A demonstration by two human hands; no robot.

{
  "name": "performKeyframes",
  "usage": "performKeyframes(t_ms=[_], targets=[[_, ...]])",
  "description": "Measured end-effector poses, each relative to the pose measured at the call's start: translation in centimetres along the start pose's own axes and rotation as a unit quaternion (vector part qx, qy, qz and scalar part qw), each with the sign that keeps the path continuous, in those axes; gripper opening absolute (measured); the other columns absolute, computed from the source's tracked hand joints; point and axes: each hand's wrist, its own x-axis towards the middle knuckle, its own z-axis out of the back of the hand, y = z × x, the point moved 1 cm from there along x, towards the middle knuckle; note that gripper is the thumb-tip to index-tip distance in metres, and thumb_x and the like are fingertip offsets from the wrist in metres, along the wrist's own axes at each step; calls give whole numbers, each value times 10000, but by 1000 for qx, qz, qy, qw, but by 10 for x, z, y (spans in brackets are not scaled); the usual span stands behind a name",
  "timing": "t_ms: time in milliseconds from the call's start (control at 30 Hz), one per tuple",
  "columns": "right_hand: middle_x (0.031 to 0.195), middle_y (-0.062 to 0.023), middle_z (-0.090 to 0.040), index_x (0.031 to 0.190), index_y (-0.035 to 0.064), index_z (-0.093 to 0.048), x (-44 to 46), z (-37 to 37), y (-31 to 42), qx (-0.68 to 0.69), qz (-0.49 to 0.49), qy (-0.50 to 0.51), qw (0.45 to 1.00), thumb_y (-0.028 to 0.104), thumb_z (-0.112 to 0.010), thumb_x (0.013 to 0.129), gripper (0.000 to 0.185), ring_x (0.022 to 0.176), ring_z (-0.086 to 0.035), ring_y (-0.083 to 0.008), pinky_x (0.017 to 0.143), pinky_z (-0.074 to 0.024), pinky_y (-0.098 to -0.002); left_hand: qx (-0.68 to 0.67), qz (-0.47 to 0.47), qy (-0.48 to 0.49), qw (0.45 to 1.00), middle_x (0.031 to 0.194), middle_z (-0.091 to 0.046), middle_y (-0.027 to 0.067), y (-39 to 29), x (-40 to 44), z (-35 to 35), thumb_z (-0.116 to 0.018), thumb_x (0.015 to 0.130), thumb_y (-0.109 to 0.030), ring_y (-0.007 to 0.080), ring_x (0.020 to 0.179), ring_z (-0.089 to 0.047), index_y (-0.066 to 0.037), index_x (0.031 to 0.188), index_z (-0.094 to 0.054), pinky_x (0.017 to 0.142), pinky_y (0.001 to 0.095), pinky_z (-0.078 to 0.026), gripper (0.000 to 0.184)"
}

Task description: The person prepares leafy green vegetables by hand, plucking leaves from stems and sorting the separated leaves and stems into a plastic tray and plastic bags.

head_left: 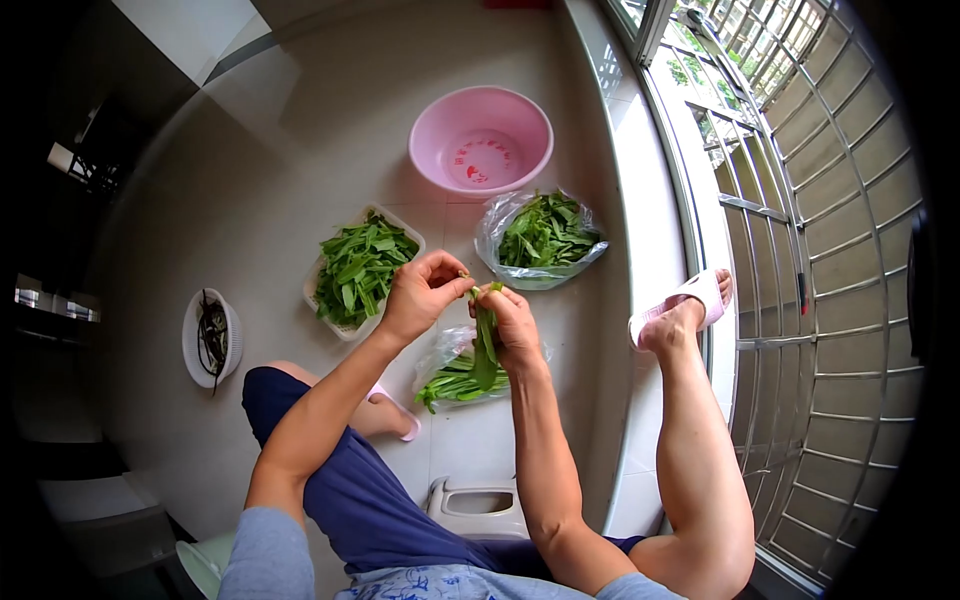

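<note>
Between my hands is a leafy green vegetable, its long leaves hanging down. My right hand is closed around its upper part. Thumb and fingers of my left hand are pinched at the stem end, with a small yellowish-green bit at the fingertips. Beneath them, a clear plastic bag lies on the floor with green stalks in it. Left of my hands, a pale basket is heaped with picked leaves. To the right, an open plastic bag holds more leafy greens.
Beyond the bags stands a pink basin with red printing inside. A small white basket with dark, thin strips sits at left. A low stool is below me. On the right run a raised ledge and metal window bars.
</note>
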Motion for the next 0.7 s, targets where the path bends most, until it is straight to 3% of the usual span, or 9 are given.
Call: performKeyframes(t_ms=[100, 200, 267, 400, 467, 500, 533, 600, 700], targets=[[619, -18, -507, 793, 57, -499, 4, 1, -9, 192, -31, 21, 981, 128, -494, 722, 101, 488, -443, -87, 445, -365, -205, -257, 73, 20, 963, 702, -564, 51, 8, 5, -4, -552, 735, -23, 97, 627, -532, -20, 808, -494, 590, 208, -436, 93], [636, -29, -516, 762, 59, -480, 9, 7, -14, 290, -31, 50, 955, 167, -486, 760, 108, 535, -478, -99, 449, -387, -214, -356, 151, -11, 922, 731, -571, 69, 15, 6, -14, -546, 741, -28, 121, 626, -547, -27, 822, -486, 595, 232, -457, 101], [646, -43, -518, 766, 54, -482, 12, 15, -14, 353, -38, 140, 924, 158, -467, 774, 106, 548, -472, -112, 447, -378, -214, -375, 172, -3, 911, 743, -572, 84, 19, 8, -19, -538, 749, -32, 141, 638, -559, -32, 826, -482, 602, 253, -471, 95], [647, -25, -462, 768, 59, -454, 7, 19, -7, 394, -61, 79, 914, 142, -447, 779, 84, 542, -403, -109, 443, -331, -204, -429, 199, 6, 881, 742, -561, 82, 26, 15, -29, -526, 764, -41, 142, 638, -555, -45, 820, -487, 587, 240, -467, 69], [643, -3, -378, 760, 72, -416, 8, 32, -6, 522, 1, 194, 831, 134, -440, 773, 68, 531, -319, -108, 451, -284, -202, -492, 203, -17, 846, 751, -558, 47, 25, 18, -29, -543, 754, -44, 113, 661, -532, -56, 828, -505, 595, 212, -458, 84], [639, 1, -315, 750, 83, -378, 5, 38, 3, 529, 18, 155, 834, 120, -438, 762, 71, 539, -279, -104, 457, -259, -207, -488, 194, -18, 851, 745, -557, 39, 24, 21, -28, -544, 756, -52, 121, 669, -538, -64, 830, -508, 604, 215, -461, 83], [656, -8, -344, 772, 63, -395, 4, 49, 8, 491, 52, 167, 853, 128, -427, 789, 75, 580, -313, -111, 492, -288, -210, -485, 192, -14, 853, 745, -557, 39, 24, 24, -29, -544, 756, -52, 121, 669, -538, -64, 830, -508, 604, 215, -461, 83], [680, -21, -377, 818, 47, -428, 4, 72, 21, 395, 66, 40, 915, 128, -428, 798, 84, 604, -346, -130, 529, -327, -217, -408, 213, -20, 888, 750, -545, 36, 26, 31, -32, -524, 772, -61, 124, 713, -540, -59, 840, -498, 621, 213, -457, 73], [714, -47, -430, 846, 27, -455, 11, 113, 22, 357, 107, 2, 928, 116, -422, 810, 102, 671, -429, -168, 617, -390, -257, -389, 229, -29, 892, 776, -547, 53, 43, 57, -51, -519, 781, -85, 135, 729, -542, -49, 848, -498, 645, 225, -464, 79]])
